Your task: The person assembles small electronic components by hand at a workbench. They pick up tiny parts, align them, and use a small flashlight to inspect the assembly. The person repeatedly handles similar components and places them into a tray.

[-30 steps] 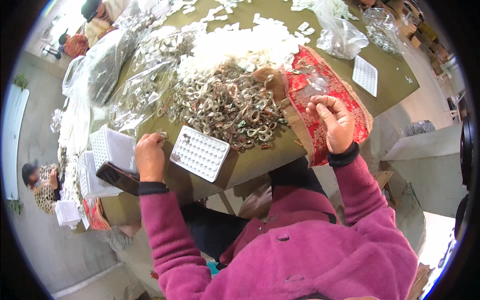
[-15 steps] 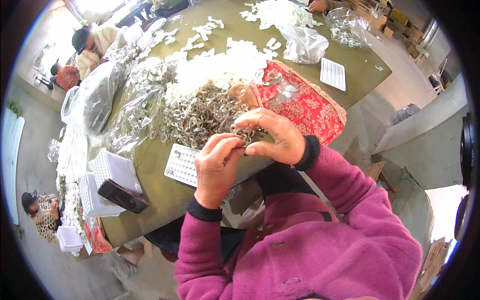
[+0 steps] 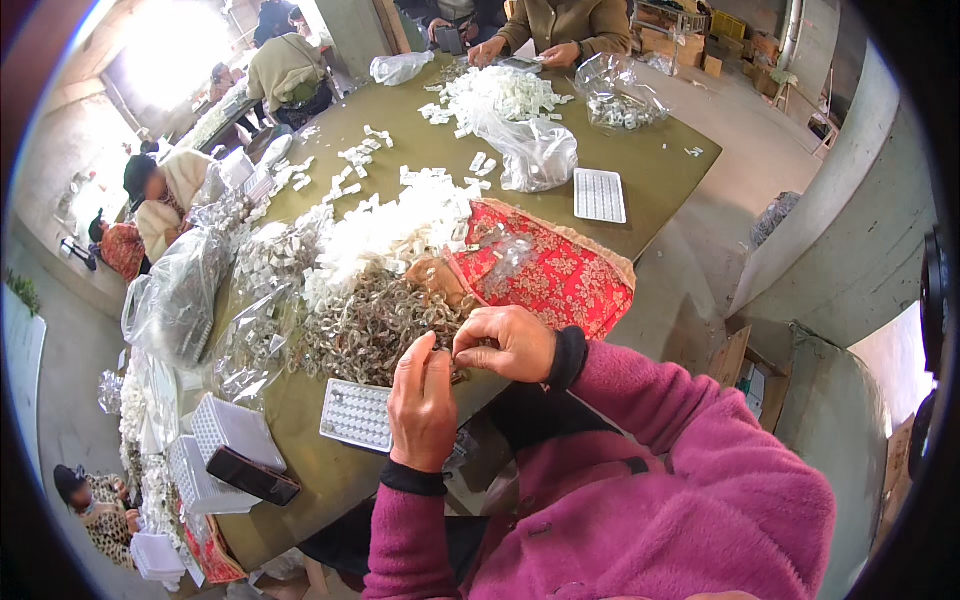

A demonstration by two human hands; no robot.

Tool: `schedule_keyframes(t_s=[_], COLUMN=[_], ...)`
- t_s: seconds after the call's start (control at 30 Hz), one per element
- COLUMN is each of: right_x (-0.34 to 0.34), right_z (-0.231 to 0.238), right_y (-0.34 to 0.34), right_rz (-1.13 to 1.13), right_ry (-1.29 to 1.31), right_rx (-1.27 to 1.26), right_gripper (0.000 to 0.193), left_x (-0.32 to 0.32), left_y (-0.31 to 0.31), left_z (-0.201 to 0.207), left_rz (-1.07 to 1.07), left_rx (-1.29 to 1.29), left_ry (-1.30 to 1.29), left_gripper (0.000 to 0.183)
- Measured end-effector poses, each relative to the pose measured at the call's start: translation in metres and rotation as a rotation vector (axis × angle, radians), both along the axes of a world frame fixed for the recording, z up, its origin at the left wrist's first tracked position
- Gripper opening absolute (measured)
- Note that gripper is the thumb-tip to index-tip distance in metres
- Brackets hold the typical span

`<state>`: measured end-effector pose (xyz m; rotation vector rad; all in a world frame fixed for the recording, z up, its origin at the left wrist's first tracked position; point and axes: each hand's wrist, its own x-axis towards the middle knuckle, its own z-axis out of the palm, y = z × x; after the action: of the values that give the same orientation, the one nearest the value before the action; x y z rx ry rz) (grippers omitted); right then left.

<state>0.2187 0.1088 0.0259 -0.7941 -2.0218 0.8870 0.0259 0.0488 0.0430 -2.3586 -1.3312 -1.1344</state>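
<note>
Above the table's near edge, my left hand (image 3: pixel 424 408) and my right hand (image 3: pixel 508 343) meet fingertip to fingertip. Both have their fingers pinched; whatever sits between them is too small and hidden to name. Just beyond them lies a heap of small grey-brown, ring-like parts (image 3: pixel 365 330). A white tray with rows of small holes (image 3: pixel 355 413) rests on the table, left of my left hand and partly covered by it. Behind the heap spreads a pile of small white pieces (image 3: pixel 400 230). To the right is a red floral cloth (image 3: pixel 555 278).
Stacked white trays (image 3: pixel 230 430) with a dark phone (image 3: pixel 252 476) on top stand at the left. Clear plastic bags (image 3: pixel 180 295) line the left side. Another white tray (image 3: pixel 600 195) and a plastic bag (image 3: pixel 535 155) lie farther off. Several people work around.
The view has tilted up, showing more of the far table and a person there. My right hand's fingers have drawn closer together, and both hands stay joined at the fingertips.
</note>
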Motion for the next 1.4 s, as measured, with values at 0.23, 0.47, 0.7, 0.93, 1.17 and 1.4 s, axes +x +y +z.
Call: schedule_keyframes(t_s=[0.23,0.47,0.7,0.93,1.17,1.4], right_x=[0.004,0.012,0.011,0.01,0.021,0.022], right_z=[-0.005,-0.005,-0.007,-0.02,-0.046,-0.062], right_y=[-0.001,-0.001,0.003,0.011,0.014,0.015], right_rz=[0.038,-0.005,0.185,-0.035,-0.274,-0.262], right_ry=[0.049,0.06,0.407,0.376,0.562,0.533], right_rx=[0.101,-0.147,-0.674,-0.634,-0.594,-0.274], right_gripper=[0.013,0.012,0.019,0.02,0.015,0.013], left_x=[0.001,0.005,0.001,0.001,-0.031,-0.054], left_y=[-0.001,0.009,0.032,0.052,0.154,0.193], left_z=[0.006,0.019,0.012,0.015,0.032,0.013], left_rz=[-0.074,-0.095,-0.118,-0.143,-0.05,-0.079], left_rx=[-0.273,-0.452,-0.527,-0.692,-0.252,-0.404], left_ry=[-0.314,-0.441,-0.513,-0.443,0.138,0.217], left_gripper=[0.02,0.021,0.023,0.024,0.034,0.021])
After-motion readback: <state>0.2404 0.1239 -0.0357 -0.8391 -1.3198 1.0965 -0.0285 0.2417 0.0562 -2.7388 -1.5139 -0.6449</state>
